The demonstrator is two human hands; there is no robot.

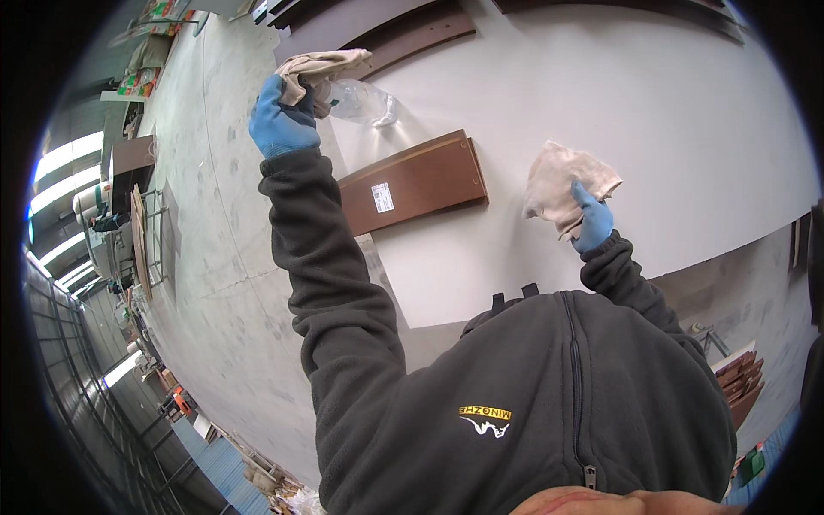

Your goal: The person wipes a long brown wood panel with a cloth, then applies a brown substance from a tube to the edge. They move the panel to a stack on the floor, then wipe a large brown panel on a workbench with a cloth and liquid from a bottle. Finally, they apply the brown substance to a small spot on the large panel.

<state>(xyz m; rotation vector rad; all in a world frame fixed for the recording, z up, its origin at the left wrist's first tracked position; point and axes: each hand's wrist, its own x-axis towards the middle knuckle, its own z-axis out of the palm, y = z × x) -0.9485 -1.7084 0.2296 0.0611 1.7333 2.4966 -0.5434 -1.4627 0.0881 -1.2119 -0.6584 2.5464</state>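
Observation:
My left hand (283,120), in a blue glove, is closed on a crumpled beige cloth (324,63) at the upper left. A clear plastic bottle (360,103) meets the cloth and glove at one end; whether my fingers grip it too is hidden. My right hand (594,221), also gloved in blue, pinches a folded, pale beige cloth (562,180) over the white tabletop (669,146), thumb on top. Between the hands, nearer the left, brown boards (421,182) lie stacked at the table's left edge, with a white label on the upper one.
More brown boards (421,39) lie along the table's far side. Brown pieces (740,382) are stacked low at the right. On the left is a grey concrete floor (232,257) with a metal rack (154,240). A person (107,223) is in the distance.

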